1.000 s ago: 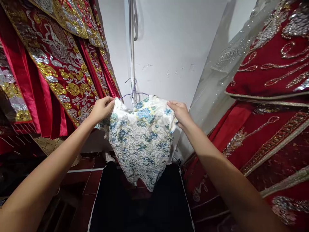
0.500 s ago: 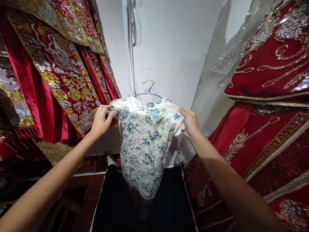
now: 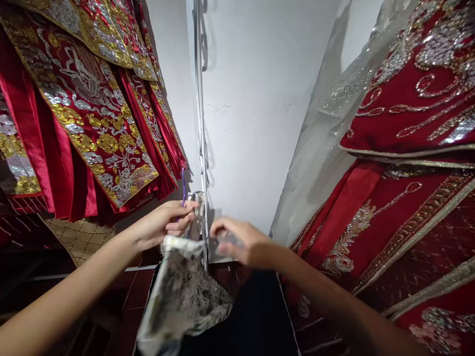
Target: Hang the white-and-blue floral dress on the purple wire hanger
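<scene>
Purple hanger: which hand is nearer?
Left. The left hand grips the purple hanger, whose upper end rises above the fingers; the right hand, blurred, is apart from it, to the right past the metal rail.

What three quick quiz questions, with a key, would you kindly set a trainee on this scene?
1. Multiple choice: what colour is the hanger at the left hand, above the patterned garment? A) green, B) purple, C) yellow.
2. True or false: a gap shows between the left hand and the right hand.
3. Fill in the blank: the embroidered garments at both sides of the picture are mainly ____.

Key: 1. B; 2. True; 3. red.
</scene>
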The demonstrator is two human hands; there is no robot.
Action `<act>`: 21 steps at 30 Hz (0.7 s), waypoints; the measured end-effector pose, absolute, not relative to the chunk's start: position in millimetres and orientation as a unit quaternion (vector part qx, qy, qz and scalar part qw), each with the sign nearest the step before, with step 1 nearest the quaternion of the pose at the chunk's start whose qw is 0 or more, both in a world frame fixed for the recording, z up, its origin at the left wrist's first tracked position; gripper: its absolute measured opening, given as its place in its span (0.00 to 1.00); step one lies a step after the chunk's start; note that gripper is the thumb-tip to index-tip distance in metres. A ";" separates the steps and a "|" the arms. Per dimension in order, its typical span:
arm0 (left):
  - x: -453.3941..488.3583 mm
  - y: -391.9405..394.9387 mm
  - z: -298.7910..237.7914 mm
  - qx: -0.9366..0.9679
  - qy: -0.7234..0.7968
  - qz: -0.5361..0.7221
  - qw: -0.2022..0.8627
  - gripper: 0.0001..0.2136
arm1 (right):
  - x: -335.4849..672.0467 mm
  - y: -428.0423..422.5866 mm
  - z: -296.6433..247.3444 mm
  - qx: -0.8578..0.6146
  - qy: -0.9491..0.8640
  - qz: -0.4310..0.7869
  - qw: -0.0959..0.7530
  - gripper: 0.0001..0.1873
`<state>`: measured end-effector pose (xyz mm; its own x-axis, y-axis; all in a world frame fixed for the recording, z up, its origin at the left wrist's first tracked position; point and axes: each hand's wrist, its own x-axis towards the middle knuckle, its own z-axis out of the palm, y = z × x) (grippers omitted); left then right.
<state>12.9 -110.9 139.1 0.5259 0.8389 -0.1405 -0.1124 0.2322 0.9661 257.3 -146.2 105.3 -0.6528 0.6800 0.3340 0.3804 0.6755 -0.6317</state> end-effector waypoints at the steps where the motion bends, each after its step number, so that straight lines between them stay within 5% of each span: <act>1: 3.4 -115.9 142.2 0.552 0.360 0.309 0.685 0.11 | 262.0 -132.4 103.2 -0.337 -0.853 0.232 0.324 0.21; 6: -39.9 -116.7 165.3 0.760 0.412 0.268 0.425 0.13 | 280.3 -68.7 79.9 -0.398 -0.802 0.206 0.395 0.25; 15: -56.9 -73.2 147.7 0.730 0.411 0.525 -0.153 0.11 | 264.3 -3.8 132.4 -0.340 -0.593 0.369 0.630 0.25; 17: -41.5 -71.6 126.6 0.780 0.396 0.465 -0.138 0.11 | 268.7 15.4 149.9 -0.328 -0.556 0.371 0.667 0.23; 21: -7.3 -63.0 76.0 0.848 0.439 0.292 0.060 0.24 | 289.8 27.5 152.3 -0.325 -0.488 0.358 0.727 0.21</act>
<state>-7.3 -63.0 76.0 0.4444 0.7786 0.4431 0.7084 -0.6082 0.3582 289.8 27.5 152.3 0.2683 0.8369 0.4770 -0.2029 0.5332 -0.8213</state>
